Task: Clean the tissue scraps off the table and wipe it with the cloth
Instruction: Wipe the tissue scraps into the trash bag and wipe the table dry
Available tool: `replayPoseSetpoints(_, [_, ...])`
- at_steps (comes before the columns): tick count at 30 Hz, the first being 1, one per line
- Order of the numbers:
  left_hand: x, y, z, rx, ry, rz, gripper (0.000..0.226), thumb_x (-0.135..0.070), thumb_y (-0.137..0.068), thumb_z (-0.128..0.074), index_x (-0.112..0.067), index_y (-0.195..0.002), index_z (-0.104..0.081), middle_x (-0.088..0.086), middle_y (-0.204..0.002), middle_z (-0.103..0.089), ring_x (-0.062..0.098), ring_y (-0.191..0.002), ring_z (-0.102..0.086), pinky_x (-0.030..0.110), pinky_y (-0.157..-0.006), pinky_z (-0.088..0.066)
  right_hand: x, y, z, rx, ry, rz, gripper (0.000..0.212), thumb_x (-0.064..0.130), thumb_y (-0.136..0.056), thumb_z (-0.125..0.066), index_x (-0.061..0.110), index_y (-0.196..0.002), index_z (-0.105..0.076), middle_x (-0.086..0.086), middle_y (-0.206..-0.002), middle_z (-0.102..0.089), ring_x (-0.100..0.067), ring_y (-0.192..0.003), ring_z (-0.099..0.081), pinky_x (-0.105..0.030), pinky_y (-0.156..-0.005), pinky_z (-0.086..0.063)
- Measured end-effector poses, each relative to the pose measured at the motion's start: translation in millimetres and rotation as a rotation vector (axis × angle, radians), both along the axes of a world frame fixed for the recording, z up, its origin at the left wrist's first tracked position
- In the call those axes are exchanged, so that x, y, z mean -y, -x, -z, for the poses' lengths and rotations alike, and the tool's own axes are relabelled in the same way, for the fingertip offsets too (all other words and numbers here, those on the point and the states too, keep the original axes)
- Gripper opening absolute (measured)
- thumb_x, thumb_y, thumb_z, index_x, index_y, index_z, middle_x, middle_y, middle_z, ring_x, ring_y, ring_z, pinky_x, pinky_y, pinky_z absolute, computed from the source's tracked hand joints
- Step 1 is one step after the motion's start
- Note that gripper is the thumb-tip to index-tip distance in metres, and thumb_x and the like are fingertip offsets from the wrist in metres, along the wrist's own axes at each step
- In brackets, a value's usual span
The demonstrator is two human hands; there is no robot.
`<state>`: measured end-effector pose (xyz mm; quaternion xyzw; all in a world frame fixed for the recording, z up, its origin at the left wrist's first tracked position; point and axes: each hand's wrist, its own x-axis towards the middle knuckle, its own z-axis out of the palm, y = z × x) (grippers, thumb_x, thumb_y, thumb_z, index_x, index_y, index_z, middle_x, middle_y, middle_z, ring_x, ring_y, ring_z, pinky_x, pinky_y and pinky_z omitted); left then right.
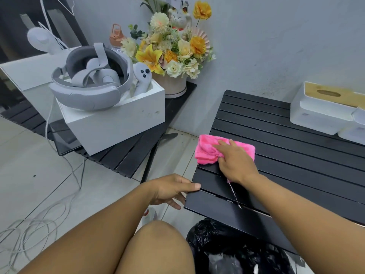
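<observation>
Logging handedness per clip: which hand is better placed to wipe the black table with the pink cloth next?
Right. The right hand rests on the pink cloth, which lies on the table with bare slats beyond it. The left hand grips the table's near edge, likely steadying it.

There were two hands, the left hand [173, 191] at 6 o'clock and the right hand [236, 162] at 4 o'clock, and one pink cloth [207, 148]. Two black tables stood, the work table [286, 149] at 4 o'clock and the side table [126, 161] at 8 o'clock, with two white containers [320, 113] at 3 o'clock. One white box [118, 123] sat at 9 o'clock, one headset [88, 84] at 10, one flower arrangement [171, 52] at 12 and one black bag [227, 248] at 5.
</observation>
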<state>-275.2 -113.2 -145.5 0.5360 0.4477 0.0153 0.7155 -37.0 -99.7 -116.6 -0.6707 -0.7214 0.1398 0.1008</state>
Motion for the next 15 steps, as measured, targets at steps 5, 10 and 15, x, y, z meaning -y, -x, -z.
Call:
replayPoseSetpoints(5, [2.1, 0.5, 8.3, 0.056, -0.033, -0.031, 0.037, -0.056, -0.082, -0.069, -0.022, -0.094, -0.076, 0.000, -0.096, -0.072, 0.018, -0.088, -0.062, 0.036, -0.084, -0.053, 60.3, -13.1, 3.5, -0.073, 0.010, -0.289, 0.057, 0.015, -0.093, -0.043, 0.039, -0.144, -0.040, 0.020, -0.155, -0.025, -0.008, -0.148, -0.010, -0.035, -0.121, -0.011])
replayPoseSetpoints(10, [-0.3, -1.0, 10.0, 0.114, -0.021, -0.053, 0.039, -0.054, -0.079, -0.074, -0.022, -0.102, -0.071, 0.004, -0.101, -0.070, 0.021, -0.092, -0.060, 0.039, -0.083, -0.055, 109.3, -75.6, -8.5, 0.011, -0.002, -0.455, 0.060, 0.013, -0.091, -0.051, 0.046, -0.140, -0.041, 0.029, -0.152, -0.027, 0.002, -0.145, -0.012, -0.022, -0.118, -0.012])
replayPoseSetpoints(15, [-2.6, -2.0, 14.8, 0.143, 0.000, -0.056, 0.050, -0.049, -0.079, -0.075, -0.022, -0.119, -0.062, 0.013, -0.120, -0.066, 0.024, -0.098, -0.063, 0.053, -0.096, -0.048, 92.6, -72.9, -6.6, 0.036, 0.020, -0.401, 0.061, 0.012, -0.092, -0.046, 0.045, -0.142, -0.038, 0.025, -0.153, -0.023, 0.001, -0.146, -0.007, -0.028, -0.120, -0.011])
